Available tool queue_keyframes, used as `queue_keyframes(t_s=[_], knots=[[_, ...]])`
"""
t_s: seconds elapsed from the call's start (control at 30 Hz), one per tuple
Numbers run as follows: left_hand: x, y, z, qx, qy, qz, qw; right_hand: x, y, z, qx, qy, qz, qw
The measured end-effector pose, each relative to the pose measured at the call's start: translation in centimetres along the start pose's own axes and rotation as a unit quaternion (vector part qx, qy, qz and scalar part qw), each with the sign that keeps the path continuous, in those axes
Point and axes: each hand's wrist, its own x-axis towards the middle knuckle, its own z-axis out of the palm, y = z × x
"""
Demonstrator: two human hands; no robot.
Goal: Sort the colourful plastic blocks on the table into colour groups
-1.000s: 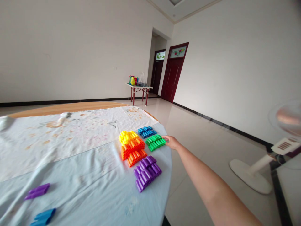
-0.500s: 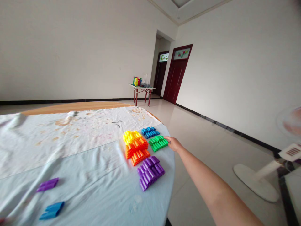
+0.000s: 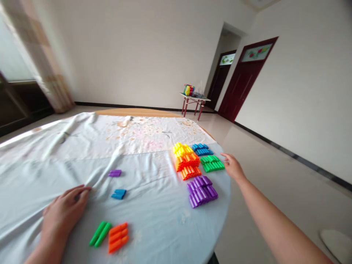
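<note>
My right hand point(image 3: 232, 165) hovers by the table's right edge, just beside a stack of green tubes point(image 3: 212, 163), fingers apart and holding nothing. Around that stack are blue tubes point(image 3: 202, 149), yellow tubes point(image 3: 182, 149), orange tubes point(image 3: 188, 163) and purple tubes point(image 3: 202, 191). My left hand point(image 3: 67, 205) lies on the cloth at the left, fingers spread, with nothing visible in it. To its right are a small purple group point(image 3: 114, 173), a small blue group point(image 3: 118, 194), two green tubes point(image 3: 100, 234) and a few orange ones point(image 3: 118, 237).
A round table point(image 3: 154, 216) bears a wrinkled light cloth. Farther back, a small table point(image 3: 195, 97) holds a colourful bag point(image 3: 189, 90) beside a plastic bag. A dark red door point(image 3: 249, 79) stands at the right, and part of a white base point(image 3: 335, 244) shows lower right.
The view has swung left and down, bringing my left hand and the small green and orange groups into sight. My right hand has come slightly away from the green stack, its fingers opened.
</note>
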Motion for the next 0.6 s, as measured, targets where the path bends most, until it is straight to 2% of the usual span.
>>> queue_keyframes(t_s=[0.07,0.13,0.23,0.37,0.47,0.6], knots=[[-0.8,-0.5,-0.6,-0.007,-0.011,-0.001,1.000,-0.4,-3.0,0.3,0.044,0.046,-0.039,0.997],[-1.1,-0.3,-0.7,-0.014,-0.009,-0.006,1.000,-1.4,-6.9,1.0,0.103,0.051,-0.073,0.991],[-1.2,0.2,-0.6,-0.025,-0.004,-0.007,1.000,-3.9,-13.8,2.9,0.187,0.001,-0.123,0.975],[-1.4,0.2,-0.6,-0.040,0.000,-0.003,0.999,-7.6,-21.3,7.1,0.275,-0.134,-0.184,0.934],[-1.6,0.2,-0.6,-0.046,0.005,-0.002,0.999,-9.8,-24.6,10.4,0.319,-0.187,-0.198,0.908],[-2.0,0.4,-0.7,-0.051,0.008,0.000,0.999,-12.0,-26.5,13.4,0.333,-0.208,-0.204,0.897]])
